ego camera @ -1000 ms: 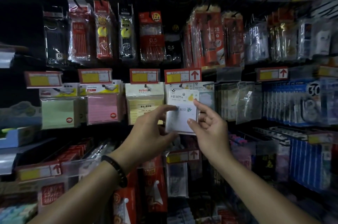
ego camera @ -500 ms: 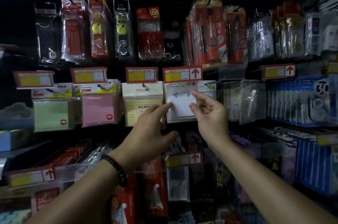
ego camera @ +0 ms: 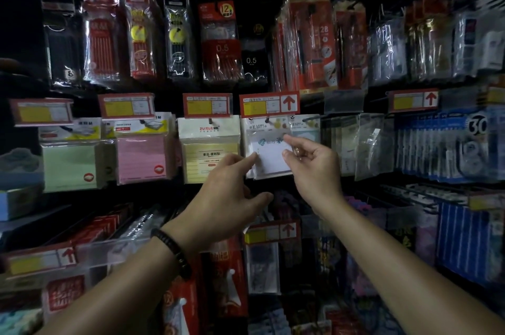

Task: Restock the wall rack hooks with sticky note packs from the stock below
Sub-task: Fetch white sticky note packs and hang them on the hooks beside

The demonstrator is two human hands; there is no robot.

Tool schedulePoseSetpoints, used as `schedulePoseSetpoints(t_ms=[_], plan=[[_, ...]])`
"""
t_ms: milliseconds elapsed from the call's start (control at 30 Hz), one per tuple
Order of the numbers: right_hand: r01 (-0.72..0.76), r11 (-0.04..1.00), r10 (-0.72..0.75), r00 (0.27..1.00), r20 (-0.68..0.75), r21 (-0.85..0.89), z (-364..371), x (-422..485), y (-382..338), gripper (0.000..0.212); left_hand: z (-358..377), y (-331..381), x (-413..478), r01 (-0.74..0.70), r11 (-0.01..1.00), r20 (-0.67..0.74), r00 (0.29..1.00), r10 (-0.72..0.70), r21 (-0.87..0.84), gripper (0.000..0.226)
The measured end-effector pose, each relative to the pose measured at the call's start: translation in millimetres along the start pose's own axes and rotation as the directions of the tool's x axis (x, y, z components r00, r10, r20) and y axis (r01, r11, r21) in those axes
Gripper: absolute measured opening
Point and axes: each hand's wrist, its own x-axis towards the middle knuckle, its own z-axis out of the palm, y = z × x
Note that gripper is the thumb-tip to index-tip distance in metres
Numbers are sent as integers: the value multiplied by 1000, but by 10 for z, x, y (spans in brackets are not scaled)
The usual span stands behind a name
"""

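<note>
The white sticky note pack [ego camera: 269, 155] sits at the hook [ego camera: 269, 121], just under the red price tag [ego camera: 269, 105] and in front of matching packs. The right hand [ego camera: 314, 170] appears to pinch its right edge between thumb and forefinger, though blur makes the contact hard to confirm. The left hand [ego camera: 226, 198] has its fingers [ego camera: 252, 157] apart, forefinger touching the left edge. If the header hole is not fully over the hook, letting go could drop the pack or leave it crooked. A second ago the pack was held lower, beneath the tag; now it is up at hook level.
</note>
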Motion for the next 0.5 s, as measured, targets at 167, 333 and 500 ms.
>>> schedulePoseSetpoints(t_ms=[167,333,500], plan=[[103,907,-78,994,77,-409,16,-49,39,57,64,12,69,46,999,58,997,-47,20,93],[147,817,-43,980,194,-558,-10,-101,-27,66,58,-6,115,77,997,59,995,-75,-27,80],[89,861,-21,990,139,-500,-115,-313,-88,43,29,-59,-162,66,998,9,998,-66,-1,75]])
